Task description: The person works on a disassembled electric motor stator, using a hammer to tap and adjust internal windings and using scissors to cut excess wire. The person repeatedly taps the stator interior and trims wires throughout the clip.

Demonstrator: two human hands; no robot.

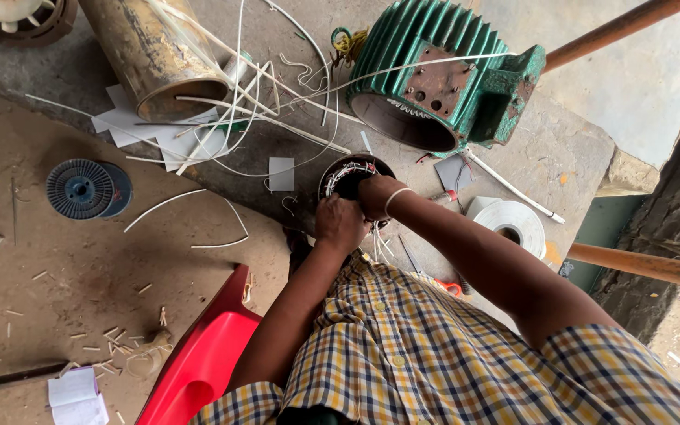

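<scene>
From the head camera I look down on both of my hands working at a small motor stator [349, 175], a dark round ring with white-sleeved windings showing along its upper rim. It sits on the concrete floor [576, 157] just in front of my knees, right below the big green motor housing [442, 75] that lies on its side with its open mouth turned toward me.

My left hand [338, 223] has its grip curled closed on the near edge of the stator, fingers tucked under so I cannot see the tips. My right hand [377, 195], with a thin white band at the wrist, lies over the ring's right side; its grip is pressed on the windings, though I cannot tell exactly which strand it pinches. A few pale wire ends hang down just beneath the two hands.

Loose white insulation sleeves [245, 102] sprawl across the floor between a rusty metal cylinder [159, 55] at upper left and the green housing. Cut pieces of white paper [281, 173] lie near the stator. A blue wire spool [80, 189] rests well apart on the brown board to the left, a roll of white tape [511, 222] sits near my right forearm, and a red plastic seat [206, 354] shows beside my left arm.
</scene>
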